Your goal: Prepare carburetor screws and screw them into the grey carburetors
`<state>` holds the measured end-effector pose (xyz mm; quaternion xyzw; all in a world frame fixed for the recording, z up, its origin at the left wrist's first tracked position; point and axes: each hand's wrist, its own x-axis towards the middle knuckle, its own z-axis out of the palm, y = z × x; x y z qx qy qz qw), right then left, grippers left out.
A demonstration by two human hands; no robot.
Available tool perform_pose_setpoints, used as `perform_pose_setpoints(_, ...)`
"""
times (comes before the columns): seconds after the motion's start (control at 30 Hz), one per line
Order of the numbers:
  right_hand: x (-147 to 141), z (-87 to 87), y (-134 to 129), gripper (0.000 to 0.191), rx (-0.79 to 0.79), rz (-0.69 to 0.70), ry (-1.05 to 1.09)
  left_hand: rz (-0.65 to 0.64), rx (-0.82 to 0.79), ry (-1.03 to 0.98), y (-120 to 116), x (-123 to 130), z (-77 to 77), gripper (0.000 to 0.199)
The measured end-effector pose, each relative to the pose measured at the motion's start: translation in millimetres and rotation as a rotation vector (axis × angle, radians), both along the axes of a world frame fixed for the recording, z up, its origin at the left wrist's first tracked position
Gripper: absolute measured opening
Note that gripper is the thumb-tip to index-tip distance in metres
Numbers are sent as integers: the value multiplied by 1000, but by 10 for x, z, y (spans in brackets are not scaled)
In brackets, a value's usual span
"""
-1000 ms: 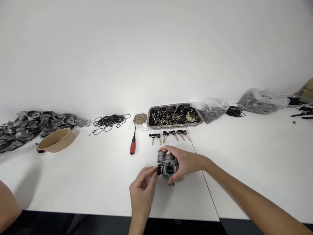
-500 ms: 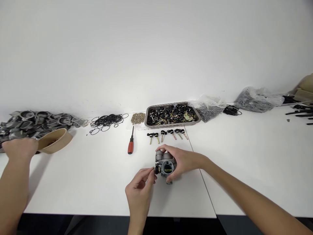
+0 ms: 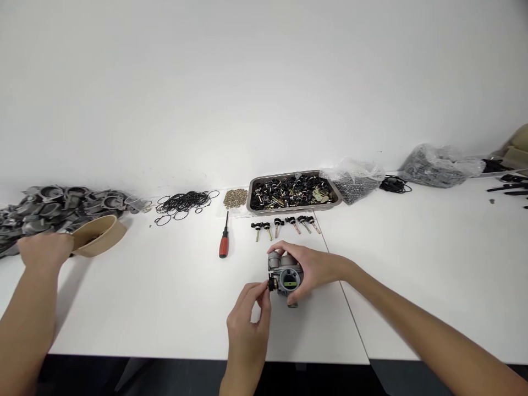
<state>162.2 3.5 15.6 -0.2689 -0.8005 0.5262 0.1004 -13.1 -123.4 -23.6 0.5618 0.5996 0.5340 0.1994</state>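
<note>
A grey metal carburetor [image 3: 284,260] sits low over the white table, its round bore facing me with a yellowish flat strip across it. My right hand [image 3: 314,270] is closed around its right side, fingers over the top and thumb near the lower front. At the left side of the body, a black-headed shaft [image 3: 272,284] juts out. The thumb and fingertips of my left hand [image 3: 249,314] pinch its outer end, partly covering it. Beyond them, several similar black-headed shafts [image 3: 276,224] with yellowish or coppery stems lie in a row.
A red-handled screwdriver [image 3: 223,246] lies left of the row. Behind are a metal tray [image 3: 295,210] of parts, brass pieces [image 3: 235,198], black rings [image 3: 183,203] and plastic bags [image 3: 439,168]. At left, another person's hand [image 3: 45,252] holds a tan bowl [image 3: 101,245] before grey castings [image 3: 49,212].
The view has shifted slightly. My left hand has turned more upright at the shaft, and the yellowish strip in the bore looks flatter. My right hand keeps its hold on the carburetor.
</note>
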Motion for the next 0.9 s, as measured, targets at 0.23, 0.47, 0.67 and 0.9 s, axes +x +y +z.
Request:
perform_pose_setpoints(0.23,-11,6,-5,93,0,-15,-6,-126,-86,125,25,-229,142,21)
perform_pose_setpoints(0.47,1,36,-14,95,-37,-14,-32,-39,-200,464,533,-872,409,35)
perform_pose_setpoints(0.67,0,58,-23,99,-55,-24,-58,77,-552,785,1183,-1196,343,60)
perform_pose_setpoints(0.9,3,77,-29,97,-41,-35,-69,173,-430,545,1353,-1437,195,41)
